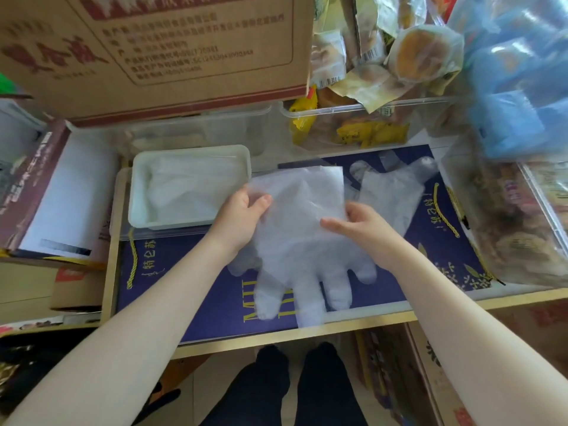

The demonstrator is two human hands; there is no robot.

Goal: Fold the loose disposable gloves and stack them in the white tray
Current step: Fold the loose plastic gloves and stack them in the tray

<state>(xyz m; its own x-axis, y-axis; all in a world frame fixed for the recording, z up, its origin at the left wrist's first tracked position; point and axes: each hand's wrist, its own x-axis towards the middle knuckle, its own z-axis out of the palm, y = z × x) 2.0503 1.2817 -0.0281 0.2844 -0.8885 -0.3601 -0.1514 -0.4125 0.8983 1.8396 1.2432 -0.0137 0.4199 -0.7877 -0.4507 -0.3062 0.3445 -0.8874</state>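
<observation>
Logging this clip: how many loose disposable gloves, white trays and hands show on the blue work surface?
Loose clear plastic disposable gloves: 2 (held, lying flat)
White rectangular plastic tray: 1
Hands: 2 (left, right)
Total: 5

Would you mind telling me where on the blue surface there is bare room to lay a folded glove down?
Bare blue surface lies below the white tray, left of the held glove. A smaller patch sits right of it, below the loose gloves. The back is crowded by the clear snack bin. Left hand and right hand grip the glove.
</observation>
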